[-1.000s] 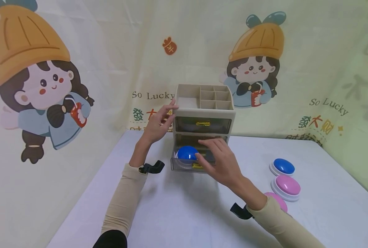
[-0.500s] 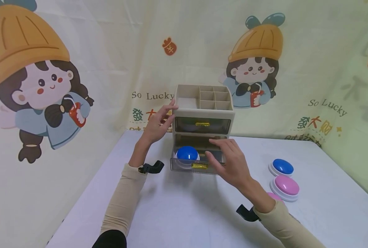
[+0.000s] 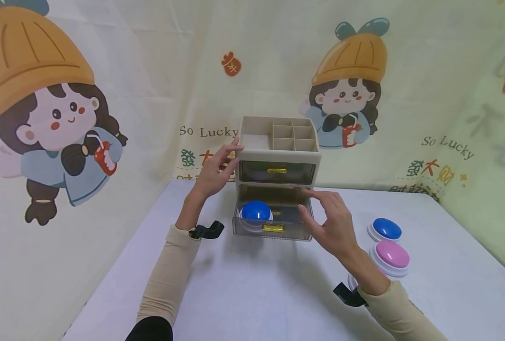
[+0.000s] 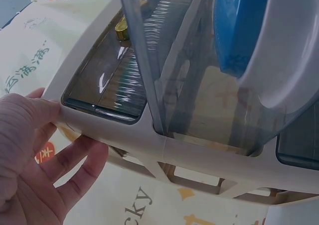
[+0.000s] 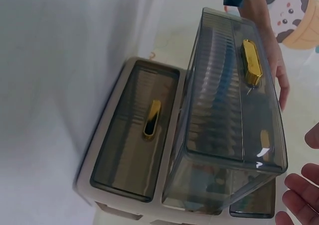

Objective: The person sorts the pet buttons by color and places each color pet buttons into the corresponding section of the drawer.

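Observation:
A beige drawer organizer with smoky clear drawers stands at the back of the table. Its middle drawer is pulled out, its gold handle facing front. Inside, at the left end, sits a blue-topped push button with a white base. My left hand rests its fingertips against the organizer's upper left side and front edge. My right hand hovers by the drawer's right end, thumb and fingers spread, holding nothing. Only its fingertips show in the right wrist view.
To the right on the white table lie another blue push button and a pink one. A further button is mostly covered by my right wrist. Divided compartments top the organizer. A printed cloth hangs behind.
My right hand has moved right, from over the open drawer to its right end, uncovering the drawer's right part. The left hand and the blue button in the drawer stay put.

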Action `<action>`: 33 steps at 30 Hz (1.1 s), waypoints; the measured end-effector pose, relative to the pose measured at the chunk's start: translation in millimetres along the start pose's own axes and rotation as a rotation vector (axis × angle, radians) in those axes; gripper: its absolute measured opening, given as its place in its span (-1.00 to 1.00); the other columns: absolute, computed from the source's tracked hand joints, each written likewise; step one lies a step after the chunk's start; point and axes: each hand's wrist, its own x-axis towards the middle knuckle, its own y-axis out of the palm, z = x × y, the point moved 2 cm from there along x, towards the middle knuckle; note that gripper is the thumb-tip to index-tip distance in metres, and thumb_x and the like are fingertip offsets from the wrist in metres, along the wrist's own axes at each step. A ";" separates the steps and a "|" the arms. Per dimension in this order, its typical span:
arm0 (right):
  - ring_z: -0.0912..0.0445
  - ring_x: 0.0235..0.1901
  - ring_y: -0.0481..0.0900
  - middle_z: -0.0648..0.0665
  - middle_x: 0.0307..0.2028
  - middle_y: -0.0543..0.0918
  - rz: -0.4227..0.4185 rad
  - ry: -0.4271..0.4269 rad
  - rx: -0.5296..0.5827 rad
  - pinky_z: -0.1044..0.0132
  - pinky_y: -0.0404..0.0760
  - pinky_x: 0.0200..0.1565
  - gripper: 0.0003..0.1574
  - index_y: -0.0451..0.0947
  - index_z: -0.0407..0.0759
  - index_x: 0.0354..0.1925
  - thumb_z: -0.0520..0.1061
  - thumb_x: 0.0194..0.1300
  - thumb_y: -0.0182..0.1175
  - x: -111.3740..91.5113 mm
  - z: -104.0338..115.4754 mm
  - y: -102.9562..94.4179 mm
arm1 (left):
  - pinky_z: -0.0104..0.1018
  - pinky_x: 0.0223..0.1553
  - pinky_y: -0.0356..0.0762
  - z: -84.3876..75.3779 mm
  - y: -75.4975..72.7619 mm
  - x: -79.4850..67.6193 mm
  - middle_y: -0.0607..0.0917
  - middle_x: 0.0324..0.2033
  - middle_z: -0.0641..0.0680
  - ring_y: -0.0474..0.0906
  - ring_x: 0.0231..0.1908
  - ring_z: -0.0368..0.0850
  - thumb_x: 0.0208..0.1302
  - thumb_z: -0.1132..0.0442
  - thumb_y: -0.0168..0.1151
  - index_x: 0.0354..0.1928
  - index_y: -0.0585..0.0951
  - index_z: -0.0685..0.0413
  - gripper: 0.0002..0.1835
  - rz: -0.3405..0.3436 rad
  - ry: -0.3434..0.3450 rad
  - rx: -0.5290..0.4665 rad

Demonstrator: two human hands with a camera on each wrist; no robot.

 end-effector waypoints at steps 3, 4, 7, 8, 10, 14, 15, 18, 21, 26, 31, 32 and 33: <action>-0.11 0.11 0.57 -0.22 0.07 0.72 0.002 0.008 -0.009 -0.15 0.62 0.09 -0.45 0.63 -0.26 0.14 -0.11 0.22 0.45 -0.8 -2.5 -1.1 | -0.03 0.03 0.68 -0.8 -0.7 -1.1 0.28 0.53 -0.16 0.69 0.07 0.09 0.54 0.17 0.13 0.35 0.52 -0.09 -0.60 -0.005 -0.012 0.001; -0.11 0.11 0.57 -0.22 0.06 0.72 0.003 0.009 -0.016 -0.15 0.62 0.09 -0.45 0.63 -0.25 0.14 -0.10 0.22 0.46 -0.8 -3.2 -1.5 | -0.02 0.03 0.68 -1.1 -0.9 -1.4 0.28 0.53 -0.14 0.68 0.08 0.10 0.54 0.19 0.13 0.35 0.51 -0.07 -0.60 -0.005 -0.014 -0.002; -0.10 0.10 0.59 -0.21 0.06 0.73 -0.003 0.004 -0.044 -0.16 0.64 0.08 -0.44 0.63 -0.23 0.14 -0.09 0.20 0.47 -0.5 -6.0 -2.5 | 0.00 0.05 0.67 -1.2 -1.6 -1.8 0.28 0.53 -0.13 0.68 0.09 0.11 0.53 0.21 0.14 0.35 0.51 -0.05 -0.60 -0.005 -0.017 -0.013; -0.10 0.10 0.59 -0.20 0.06 0.73 -0.006 0.000 -0.053 -0.17 0.64 0.07 -0.44 0.63 -0.23 0.14 -0.08 0.19 0.47 -0.4 -7.5 -2.7 | 0.00 0.05 0.67 -0.9 -1.7 -1.7 0.28 0.53 -0.13 0.67 0.10 0.11 0.53 0.22 0.14 0.35 0.51 -0.05 -0.60 -0.005 -0.015 -0.016; -0.11 0.10 0.60 -0.20 0.06 0.74 -0.016 -0.007 -0.065 -0.18 0.64 0.06 -0.43 0.63 -0.23 0.14 -0.09 0.18 0.47 -0.1 -9.9 -3.3 | -0.04 0.05 0.67 0.1 -2.3 -1.4 0.29 0.52 -0.17 0.68 0.09 0.07 0.53 0.18 0.14 0.34 0.52 -0.09 -0.61 -0.004 -0.002 -0.010; -0.11 0.10 0.61 -0.21 0.08 0.73 -0.034 0.015 -0.048 -0.19 0.63 0.07 -0.46 0.63 -0.25 0.14 -0.13 0.21 0.45 0.2 -16.3 -4.3 | -0.06 0.02 0.67 0.5 -3.2 -0.1 0.30 0.52 -0.18 0.69 0.06 0.06 0.54 0.17 0.13 0.34 0.53 -0.12 -0.61 -0.003 0.006 0.006; -0.12 0.10 0.61 -0.22 0.08 0.72 -0.036 0.030 -0.033 -0.17 0.64 0.07 -0.47 0.62 -0.26 0.14 -0.14 0.22 0.44 0.3 -18.1 -4.8 | -0.06 0.01 0.67 0.1 -3.1 0.1 0.30 0.52 -0.18 0.70 0.05 0.06 0.54 0.18 0.13 0.34 0.52 -0.12 -0.61 -0.002 0.002 0.008; -0.11 0.09 0.60 -0.23 0.07 0.71 -0.038 0.106 0.022 -0.08 0.63 0.05 -0.50 0.60 -0.28 0.14 -0.18 0.26 0.42 0.5 -23.8 -6.6 | -0.04 0.03 0.67 -0.5 -2.6 0.9 0.29 0.52 -0.17 0.69 0.07 0.07 0.53 0.20 0.13 0.34 0.52 -0.10 -0.60 0.004 -0.014 0.001; -0.09 0.08 0.61 -0.23 0.06 0.72 -0.039 0.203 0.078 0.14 0.59 0.03 -0.54 0.59 -0.28 0.14 -0.17 0.32 0.38 0.4 -28.9 -9.1 | 0.00 0.05 0.67 -1.1 -1.5 1.7 0.28 0.53 -0.13 0.68 0.09 0.12 0.53 0.24 0.13 0.35 0.51 -0.05 -0.60 0.004 -0.030 0.000; 0.02 0.03 0.63 -0.19 0.03 0.73 -0.038 0.346 0.143 0.34 0.54 0.01 -0.59 0.59 -0.25 0.14 -0.08 0.41 0.30 -0.4 -37.4 -13.1 | 0.09 0.04 0.64 -5.6 -0.7 1.6 0.28 0.54 0.00 0.65 0.10 0.21 0.53 0.31 0.10 0.36 0.49 0.04 -0.59 -0.005 -0.052 0.009; 0.25 -0.05 0.58 -0.17 0.00 0.74 -0.013 0.422 0.141 0.32 0.59 0.00 -0.59 0.59 -0.23 0.15 -0.03 0.47 0.24 -3.6 -47.2 -15.8 | 0.12 0.05 0.62 -24.6 -1.6 -2.1 0.29 0.53 0.09 0.64 0.10 0.25 0.52 0.36 0.09 0.34 0.49 0.13 -0.60 -0.003 -0.059 -0.009; 0.26 -0.05 0.57 -0.18 0.00 0.74 -0.010 0.433 0.140 0.37 0.58 -0.01 -0.59 0.59 -0.23 0.15 -0.03 0.47 0.24 -4.6 -49.1 -16.4 | 0.11 0.07 0.63 -28.0 -1.3 -2.7 0.29 0.53 0.09 0.64 0.10 0.25 0.52 0.36 0.08 0.34 0.49 0.14 -0.60 0.002 -0.058 -0.011; 0.25 -0.06 0.57 -0.18 0.00 0.74 -0.006 0.440 0.134 0.41 0.56 -0.02 -0.59 0.59 -0.23 0.15 -0.02 0.47 0.24 -5.7 -50.9 -17.0 | 0.11 0.07 0.63 -31.1 -1.0 -3.1 0.28 0.53 0.09 0.64 0.10 0.25 0.52 0.37 0.08 0.34 0.48 0.15 -0.60 0.008 -0.057 -0.014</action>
